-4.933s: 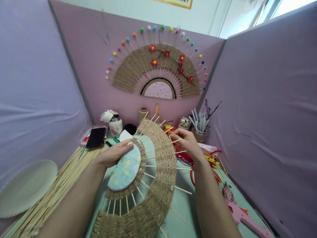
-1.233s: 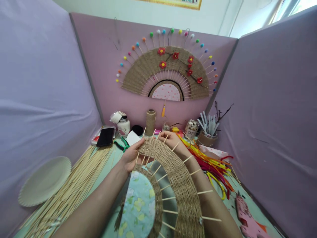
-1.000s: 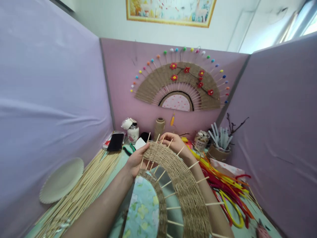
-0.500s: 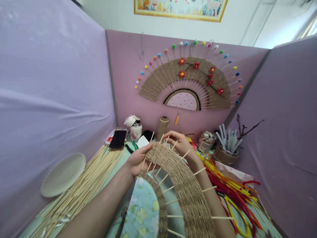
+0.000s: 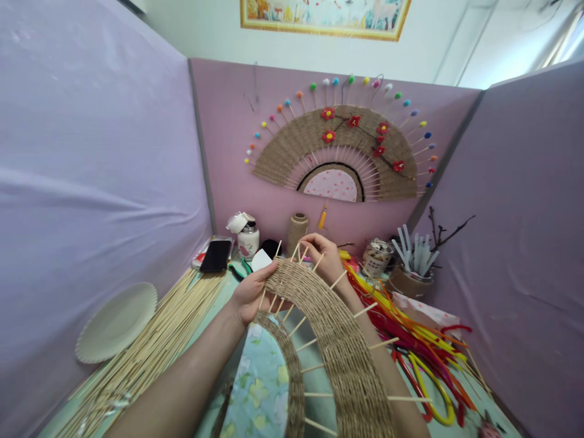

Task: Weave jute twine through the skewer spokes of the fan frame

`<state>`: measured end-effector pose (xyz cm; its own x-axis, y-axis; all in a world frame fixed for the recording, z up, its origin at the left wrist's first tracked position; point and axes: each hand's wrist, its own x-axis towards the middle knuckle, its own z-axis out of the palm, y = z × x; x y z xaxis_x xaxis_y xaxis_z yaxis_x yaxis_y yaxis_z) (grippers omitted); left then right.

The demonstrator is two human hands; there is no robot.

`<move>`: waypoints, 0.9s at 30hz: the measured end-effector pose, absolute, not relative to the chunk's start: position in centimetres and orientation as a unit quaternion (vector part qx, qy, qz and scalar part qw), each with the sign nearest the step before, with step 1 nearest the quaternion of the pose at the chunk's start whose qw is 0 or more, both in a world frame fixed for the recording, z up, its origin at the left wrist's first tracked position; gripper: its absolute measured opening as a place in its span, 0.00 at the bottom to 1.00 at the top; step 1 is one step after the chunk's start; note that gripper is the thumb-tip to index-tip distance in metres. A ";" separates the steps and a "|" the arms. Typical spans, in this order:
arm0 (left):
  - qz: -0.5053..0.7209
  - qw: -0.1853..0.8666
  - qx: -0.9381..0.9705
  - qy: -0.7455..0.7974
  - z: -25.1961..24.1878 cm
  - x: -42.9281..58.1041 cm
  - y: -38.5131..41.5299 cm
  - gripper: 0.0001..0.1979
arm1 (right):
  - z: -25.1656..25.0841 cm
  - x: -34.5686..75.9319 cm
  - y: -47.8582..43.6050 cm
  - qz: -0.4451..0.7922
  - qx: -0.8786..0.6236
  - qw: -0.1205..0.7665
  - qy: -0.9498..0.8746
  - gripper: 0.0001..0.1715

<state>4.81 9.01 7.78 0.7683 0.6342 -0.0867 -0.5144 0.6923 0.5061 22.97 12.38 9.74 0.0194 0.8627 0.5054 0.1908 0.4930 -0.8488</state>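
Observation:
A half-round fan of brown twine woven over thin bamboo sticks is held up in front of me, with a blue-green floral fabric panel at its inner side. My left hand grips its upper left end, thumb on the front and fingers behind. Just past the outer edge, my right hand is closed in a pinch among the stick tips, on what looks like a thin strand of twine. Its other fingers curl behind the fan, partly hidden.
A finished fan with red flowers hangs on the back panel. Bamboo sticks, a white plate and a phone lie left. A twine spool stands behind; coloured pipe cleaners and a jar of glue sticks are right.
The right hand has shifted slightly up and left along the stick tips, its fingertips still together. The left hand keeps its grip on the fan. The whole view has moved a little.

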 end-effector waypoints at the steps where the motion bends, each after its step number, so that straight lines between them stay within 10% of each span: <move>1: 0.313 0.911 0.236 0.129 7.7 4.9 9.0 0.21 | 9.7 22.7 12.4 0.298 -0.411 0.592 -0.626 0.10; 21: 0.297 0.920 0.229 0.117 7.6 5.3 8.7 0.20 | 9.7 22.2 12.4 0.328 -0.391 0.645 -0.569 0.13; 27: 0.284 0.927 0.213 0.122 7.6 5.5 8.6 0.20 | 8.7 21.3 12.9 0.457 -0.398 0.523 -0.599 0.17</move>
<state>5.53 8.58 7.62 0.8096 0.5776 -0.1048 -0.4742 0.7487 0.4632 21.28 12.90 8.68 -0.1355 0.9554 0.2624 -0.0018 0.2646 -0.9644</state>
